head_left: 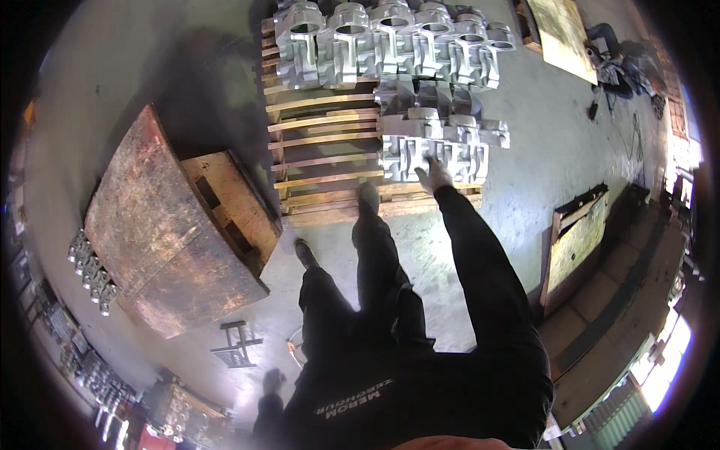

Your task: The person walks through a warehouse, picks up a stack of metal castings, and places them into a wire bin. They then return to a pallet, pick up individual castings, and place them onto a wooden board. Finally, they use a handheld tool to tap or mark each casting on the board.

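1. Right hand [434, 177]: fingers spread, at near row of metal castings [466, 159]; contact unclear.
2. Castings: stacked far and right on wooden pallet [324, 160].
3. Left hand [274, 381]: near left, dim; can't tell finger state.

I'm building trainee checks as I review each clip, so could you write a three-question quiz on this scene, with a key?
1. Which of the person's hands is at the metal castings on the wooden pallet?

2. True or false: the metal castings cover every part of the wooden pallet.

3. Where is the large reddish-brown panel relative to the wooden pallet in the picture?
A: to its left
B: to its right
C: on top of it

Key:
1. The right hand.
2. False; bare slats show.
3. A.
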The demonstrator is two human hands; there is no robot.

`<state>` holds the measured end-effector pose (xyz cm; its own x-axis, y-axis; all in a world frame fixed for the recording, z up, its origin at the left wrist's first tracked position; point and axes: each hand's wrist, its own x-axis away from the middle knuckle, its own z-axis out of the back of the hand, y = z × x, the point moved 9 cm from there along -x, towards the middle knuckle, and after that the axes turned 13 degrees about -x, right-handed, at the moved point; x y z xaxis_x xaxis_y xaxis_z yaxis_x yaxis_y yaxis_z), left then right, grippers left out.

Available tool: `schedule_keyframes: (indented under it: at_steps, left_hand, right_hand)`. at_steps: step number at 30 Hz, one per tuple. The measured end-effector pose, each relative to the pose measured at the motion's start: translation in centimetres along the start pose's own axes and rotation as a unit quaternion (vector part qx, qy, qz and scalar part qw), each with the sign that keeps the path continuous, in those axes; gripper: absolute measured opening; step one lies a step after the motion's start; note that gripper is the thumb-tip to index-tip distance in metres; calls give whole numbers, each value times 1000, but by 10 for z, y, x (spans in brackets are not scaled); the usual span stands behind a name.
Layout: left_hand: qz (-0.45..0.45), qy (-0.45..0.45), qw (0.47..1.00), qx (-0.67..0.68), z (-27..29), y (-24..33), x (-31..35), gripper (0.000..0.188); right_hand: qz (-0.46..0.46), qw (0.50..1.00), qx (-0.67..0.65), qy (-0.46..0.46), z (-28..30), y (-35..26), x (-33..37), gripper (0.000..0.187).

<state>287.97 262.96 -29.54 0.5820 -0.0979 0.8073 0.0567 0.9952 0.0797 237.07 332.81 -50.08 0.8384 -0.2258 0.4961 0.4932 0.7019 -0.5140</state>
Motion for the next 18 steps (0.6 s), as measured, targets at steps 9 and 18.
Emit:
schedule_keyframes:
  at_steps: [9, 18]
  left_hand:
    - [265, -177, 892, 319, 13, 166, 47, 26]
    - [465, -77, 598, 647, -24, 200, 65, 20]
  right_hand:
    - [37, 967, 252, 5, -12, -34, -258, 67]
    - [-54, 913, 343, -216, -54, -18, -224, 67]
